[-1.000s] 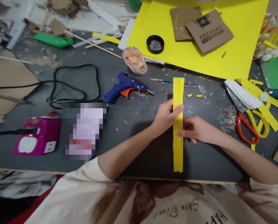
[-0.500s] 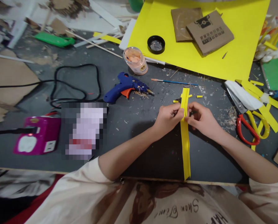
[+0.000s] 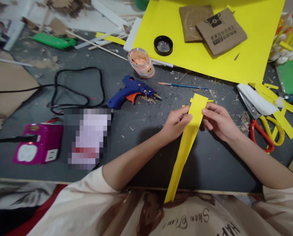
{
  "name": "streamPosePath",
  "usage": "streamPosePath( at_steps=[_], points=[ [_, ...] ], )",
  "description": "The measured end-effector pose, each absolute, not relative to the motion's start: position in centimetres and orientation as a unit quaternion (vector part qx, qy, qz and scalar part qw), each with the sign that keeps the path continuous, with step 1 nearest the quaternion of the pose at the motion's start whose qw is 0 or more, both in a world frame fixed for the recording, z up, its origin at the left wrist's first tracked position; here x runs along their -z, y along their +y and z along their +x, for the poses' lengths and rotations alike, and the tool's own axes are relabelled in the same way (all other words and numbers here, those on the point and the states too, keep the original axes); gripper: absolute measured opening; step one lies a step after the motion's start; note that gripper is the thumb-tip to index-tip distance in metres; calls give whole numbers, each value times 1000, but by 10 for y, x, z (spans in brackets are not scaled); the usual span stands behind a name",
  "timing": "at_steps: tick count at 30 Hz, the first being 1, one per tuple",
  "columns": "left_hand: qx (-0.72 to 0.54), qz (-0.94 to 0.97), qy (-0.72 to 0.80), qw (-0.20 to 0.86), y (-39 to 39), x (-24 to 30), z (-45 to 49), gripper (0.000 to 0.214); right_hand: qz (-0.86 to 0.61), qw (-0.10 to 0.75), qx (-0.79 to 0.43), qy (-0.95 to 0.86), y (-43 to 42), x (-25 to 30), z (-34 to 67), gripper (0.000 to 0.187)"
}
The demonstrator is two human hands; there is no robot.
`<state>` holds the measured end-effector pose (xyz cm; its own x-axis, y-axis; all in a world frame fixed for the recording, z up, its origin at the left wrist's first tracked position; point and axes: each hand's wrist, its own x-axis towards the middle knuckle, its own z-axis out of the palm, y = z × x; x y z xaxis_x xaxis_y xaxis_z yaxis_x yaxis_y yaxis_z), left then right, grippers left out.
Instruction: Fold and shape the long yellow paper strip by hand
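A long yellow paper strip point(image 3: 188, 137) is held over the dark table, its near end hanging past the front edge. My left hand point(image 3: 177, 123) grips its left side, thumb on top and fingers underneath. On the opposite edge, near the far end, my right hand point(image 3: 217, 121) pinches the strip between thumb and fingers. The strip's upper part lies flat and wide; lower down it narrows, with a lengthwise crease. Small yellow pieces point(image 3: 209, 101) show just beyond the strip. A thin blue paintbrush point(image 3: 185, 86) lies farther off.
A blue glue gun point(image 3: 134, 91) and an open jar point(image 3: 142, 64) are left of my hands. Scissors point(image 3: 262, 134) and yellow offcuts point(image 3: 285, 126) lie right. Behind is a large yellow sheet point(image 3: 181, 68) bearing cardboard pieces point(image 3: 221, 32). A purple box point(image 3: 39, 144) and a blurred phone-like object point(image 3: 89, 137) sit left.
The strip has opened from a narrow fold to a wider, flatter face at its far end. Its near end has swung left, and my right hand has moved slightly right.
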<state>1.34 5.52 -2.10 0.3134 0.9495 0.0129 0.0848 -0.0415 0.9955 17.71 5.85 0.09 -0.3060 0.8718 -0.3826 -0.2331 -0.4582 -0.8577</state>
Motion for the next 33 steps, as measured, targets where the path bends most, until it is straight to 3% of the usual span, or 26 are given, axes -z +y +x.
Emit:
streamPosePath(
  at_steps=[8, 14, 20, 27, 33],
  points=[
    [-398, 603, 416, 552, 52, 18, 14, 31, -438, 393, -720, -369, 57, 0, 176, 25],
    [-442, 557, 482, 513, 51, 23, 16, 30, -465, 307, -676, -482, 51, -5, 174, 31],
    [-395, 643, 387, 530, 51, 22, 15, 33, -498, 395, -635, -438, 52, 4, 178, 20],
    [-396, 658, 385, 512, 49, 22, 16, 35, -511, 352, -652, -437, 50, 3, 174, 31],
    [-371, 637, 394, 549, 51, 23, 16, 28, -480, 378, -682, -403, 46, 6, 170, 31]
  ],
)
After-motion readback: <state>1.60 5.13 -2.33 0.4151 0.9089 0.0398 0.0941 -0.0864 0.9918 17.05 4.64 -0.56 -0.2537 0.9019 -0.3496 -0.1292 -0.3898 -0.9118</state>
